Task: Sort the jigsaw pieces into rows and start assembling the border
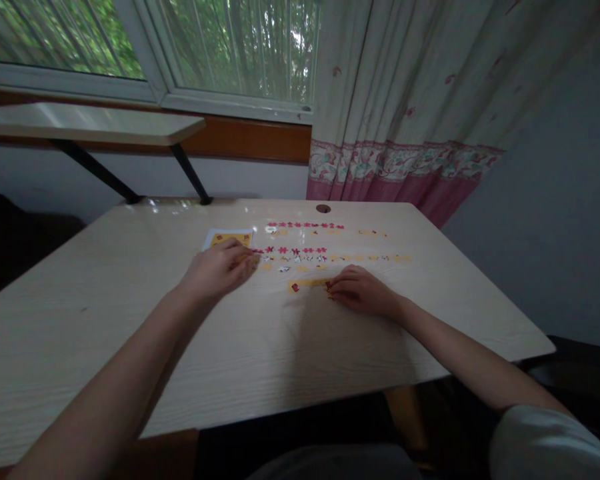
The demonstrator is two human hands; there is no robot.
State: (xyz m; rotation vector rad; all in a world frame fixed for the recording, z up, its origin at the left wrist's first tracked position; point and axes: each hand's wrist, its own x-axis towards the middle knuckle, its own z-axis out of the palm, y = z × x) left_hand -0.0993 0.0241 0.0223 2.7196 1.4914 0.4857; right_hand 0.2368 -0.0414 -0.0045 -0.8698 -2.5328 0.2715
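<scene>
A joined strip of yellow jigsaw puzzle pieces (307,285) with red figures lies on the table near its middle. My right hand (360,290) is closed at the strip's right end, its fingertips on a jigsaw puzzle piece there. Farther left, my left hand (223,265) has its fingers pinched at the left end of the loose rows; what they hold, if anything, is hidden. Behind that hand lies a yellow picture card (230,238) with a white edge, partly covered. Loose pieces form rows: red ones (305,225), white ones (284,269) and yellow ones (373,258).
The pale wooden table (240,360) has a round cable hole (323,209) at its back edge. A raised shelf (95,123) on black legs stands at the back left. Behind are a window (240,53) and a long curtain (395,120).
</scene>
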